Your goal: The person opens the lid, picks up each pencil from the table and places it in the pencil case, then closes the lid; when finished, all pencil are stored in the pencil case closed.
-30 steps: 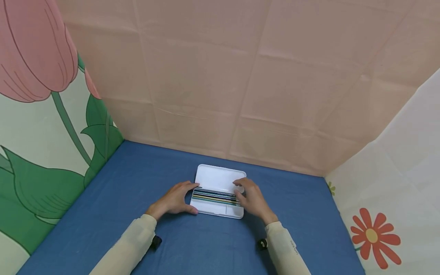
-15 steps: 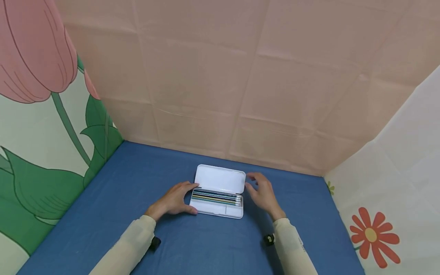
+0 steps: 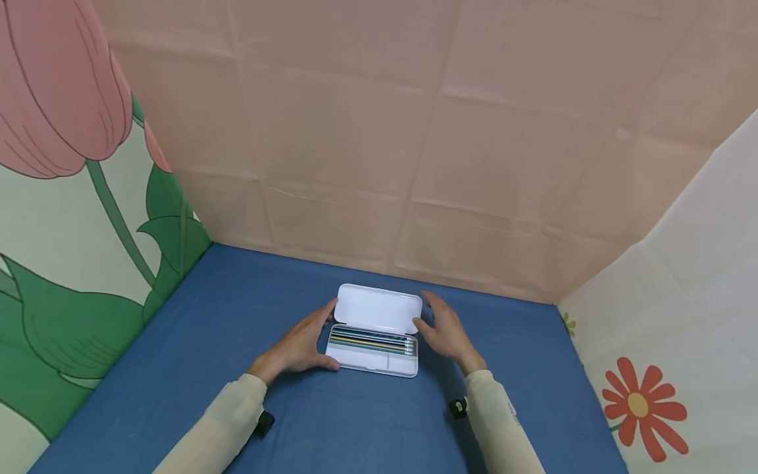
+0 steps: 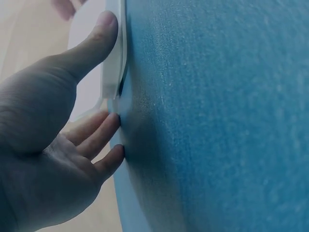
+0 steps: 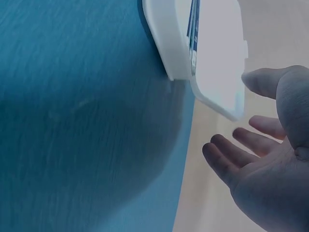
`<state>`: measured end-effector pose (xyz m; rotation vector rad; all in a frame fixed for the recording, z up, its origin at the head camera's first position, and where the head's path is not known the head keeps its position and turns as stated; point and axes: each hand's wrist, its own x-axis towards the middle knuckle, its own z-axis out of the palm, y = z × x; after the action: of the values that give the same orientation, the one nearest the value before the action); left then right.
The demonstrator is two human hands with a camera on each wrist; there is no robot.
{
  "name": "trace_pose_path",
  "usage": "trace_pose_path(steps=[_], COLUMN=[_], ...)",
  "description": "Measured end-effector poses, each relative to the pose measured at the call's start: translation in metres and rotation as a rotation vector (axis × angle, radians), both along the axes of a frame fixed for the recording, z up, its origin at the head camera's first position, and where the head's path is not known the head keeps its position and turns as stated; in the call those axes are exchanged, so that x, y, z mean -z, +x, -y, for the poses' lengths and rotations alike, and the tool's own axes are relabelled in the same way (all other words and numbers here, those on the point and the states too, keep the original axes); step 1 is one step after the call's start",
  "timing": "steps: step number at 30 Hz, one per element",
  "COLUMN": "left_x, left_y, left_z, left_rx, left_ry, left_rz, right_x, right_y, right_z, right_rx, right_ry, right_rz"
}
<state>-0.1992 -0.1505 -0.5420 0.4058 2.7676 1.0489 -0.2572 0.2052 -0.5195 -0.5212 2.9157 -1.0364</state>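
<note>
A white pencil case (image 3: 362, 361) lies on the blue cloth with its lid (image 3: 379, 308) folded back away from me. Several pencils (image 3: 372, 340) lie side by side in its upper compartment. My left hand (image 3: 302, 343) is at the case's left end: its thumb rests on the near corner, while the fingers reach toward the lid's left edge. The left wrist view shows those fingers extended loosely, apart from the case. Beside the lid's right edge is my right hand (image 3: 448, 334), fingers spread, its thumb (image 5: 263, 82) at the lid and nothing in the palm.
Blue cloth (image 3: 355, 428) covers the table around the case. A beige sheet (image 3: 379, 164) rises behind it. A tulip-printed sheet (image 3: 65, 230) stands at the left, and a white one (image 3: 699, 296) with a red flower at the right.
My right hand has moved off the pencils to the right, then back in beside the lid's right edge. My left fingers have shifted up toward the lid. The case stays put.
</note>
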Motion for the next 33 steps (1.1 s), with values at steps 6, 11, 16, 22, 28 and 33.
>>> trace_pose_path(steps=[6, 11, 16, 22, 28, 33], left_x=[0.001, 0.000, -0.003, -0.005, -0.008, -0.014], left_y=[-0.001, -0.003, -0.004, -0.003, 0.001, 0.006], left_z=[0.000, 0.000, -0.001, -0.002, -0.006, -0.013], left_rx=[-0.005, -0.001, 0.009, 0.010, 0.004, 0.022], left_ry=[0.041, 0.031, 0.007, -0.006, -0.046, -0.164], left_rz=[-0.035, -0.054, -0.095, -0.109, -0.162, -0.280], right_x=[0.000, 0.000, 0.001, 0.001, -0.004, -0.007], right_y=[0.000, 0.001, 0.003, 0.010, 0.020, 0.032], right_z=[0.010, 0.012, 0.012, 0.010, 0.009, 0.007], right_rx=[-0.027, -0.040, -0.068, -0.068, -0.076, -0.094], right_ry=[0.008, 0.005, 0.017, 0.033, 0.023, 0.053], right_rz=[0.017, 0.012, -0.058, -0.163, -0.279, -0.336])
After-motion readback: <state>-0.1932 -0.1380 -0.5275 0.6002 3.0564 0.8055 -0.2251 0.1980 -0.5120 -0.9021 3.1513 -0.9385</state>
